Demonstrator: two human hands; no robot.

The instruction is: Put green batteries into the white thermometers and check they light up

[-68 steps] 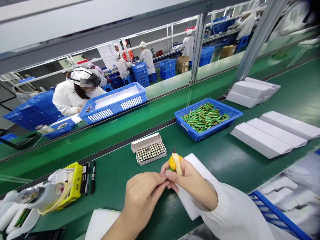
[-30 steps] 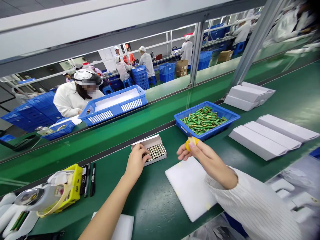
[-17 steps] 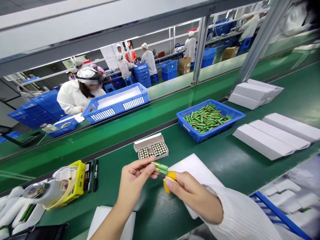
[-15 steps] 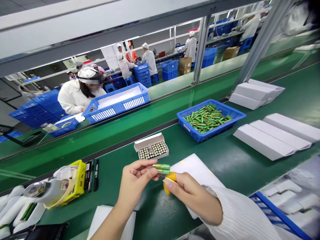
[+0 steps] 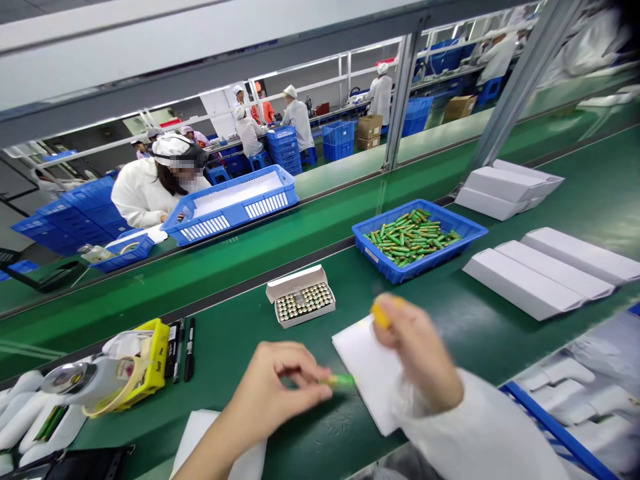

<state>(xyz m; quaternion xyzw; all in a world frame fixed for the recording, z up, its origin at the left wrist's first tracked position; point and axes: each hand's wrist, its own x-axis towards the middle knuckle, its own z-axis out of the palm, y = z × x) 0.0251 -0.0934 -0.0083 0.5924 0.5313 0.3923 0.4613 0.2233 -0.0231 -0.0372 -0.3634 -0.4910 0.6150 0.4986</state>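
My left hand (image 5: 273, 393) pinches green batteries (image 5: 339, 381) low over the green bench, at the left edge of a white foam sheet (image 5: 367, 370). My right hand (image 5: 420, 350) is smeared by motion above that sheet and grips a small yellow tool (image 5: 381, 313). Beyond both hands lies an open white box of upright batteries (image 5: 301, 301), its lid folded back.
A blue tray (image 5: 376, 251) of loose green batteries stands at the right. Long white boxes (image 5: 545, 267) lie further right. A yellow tape dispenser (image 5: 135, 367) and black pens (image 5: 183, 340) sit at the left. A person in white works across the belt.
My left hand has dropped toward the bench with the green batteries. My right hand has swung up and to the right, away from the left hand, with the yellow tool.
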